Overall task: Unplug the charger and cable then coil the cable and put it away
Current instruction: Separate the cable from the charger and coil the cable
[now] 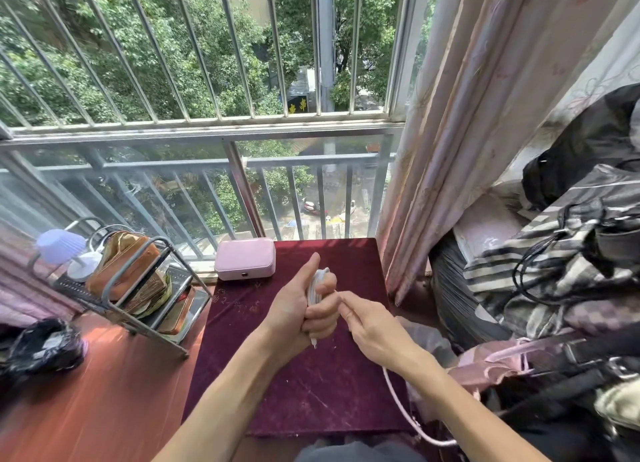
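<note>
Coiling: the white cable (316, 285) is being wound into loops above the middle of the worktop (311, 392).
Left hand (301, 309): closed around the bunch of loops, thumb up, a short plug end poking out below.
Right hand (374, 326): fingers pinched on the loose cable, just beside the left hand.
Loose part: it hangs down past the right wrist and off the near right edge of the worktop.
Done: the cable looks unplugged and mostly coiled.
Left: wind the rest, then put it away.
Charger: I cannot see it.
Pink box (245, 258): at the far edge, closed.
</note>
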Motion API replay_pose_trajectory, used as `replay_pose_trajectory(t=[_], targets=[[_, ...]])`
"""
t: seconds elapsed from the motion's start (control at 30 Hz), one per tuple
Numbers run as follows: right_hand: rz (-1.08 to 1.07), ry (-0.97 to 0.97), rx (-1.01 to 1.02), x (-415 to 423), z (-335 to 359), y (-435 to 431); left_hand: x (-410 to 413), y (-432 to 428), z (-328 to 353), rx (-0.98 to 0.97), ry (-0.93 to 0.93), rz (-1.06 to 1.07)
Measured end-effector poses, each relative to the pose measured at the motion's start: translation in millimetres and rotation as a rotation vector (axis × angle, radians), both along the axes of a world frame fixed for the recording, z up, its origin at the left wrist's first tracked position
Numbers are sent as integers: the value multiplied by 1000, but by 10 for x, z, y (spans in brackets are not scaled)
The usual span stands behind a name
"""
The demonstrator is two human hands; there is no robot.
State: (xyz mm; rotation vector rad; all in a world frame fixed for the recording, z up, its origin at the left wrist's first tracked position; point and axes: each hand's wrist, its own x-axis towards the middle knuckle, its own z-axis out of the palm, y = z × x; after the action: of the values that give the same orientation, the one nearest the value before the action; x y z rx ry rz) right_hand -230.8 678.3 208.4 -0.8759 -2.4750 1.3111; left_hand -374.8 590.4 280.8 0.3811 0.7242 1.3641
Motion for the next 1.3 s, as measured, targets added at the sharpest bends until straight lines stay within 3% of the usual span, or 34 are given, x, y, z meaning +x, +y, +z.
replay_pose_trajectory(t=[0.2,0.4,0.57,0.63,0.77,0.87,1.03,1.3], targets=[[193,-387,360,11,140,-215,-8,74,-51,-124,55,189],[230,-370,496,80,226,-285,-136,67,-148,-189,34,317],[307,-147,432,111,476,-226,-160,109,-268,-268,186,318],[312,-47,373,113,587,-181,-150,105,-302,-302,325,261],[254,91,163,79,742,1,-64,27,-345,-343,659,90],[257,141,12,81,793,115,-27,19,-346,-327,740,1],[284,131,-119,94,836,325,-2,-60,-238,-164,655,-264],[172,287,-259,1,835,525,86,-84,-62,-22,302,-363]])
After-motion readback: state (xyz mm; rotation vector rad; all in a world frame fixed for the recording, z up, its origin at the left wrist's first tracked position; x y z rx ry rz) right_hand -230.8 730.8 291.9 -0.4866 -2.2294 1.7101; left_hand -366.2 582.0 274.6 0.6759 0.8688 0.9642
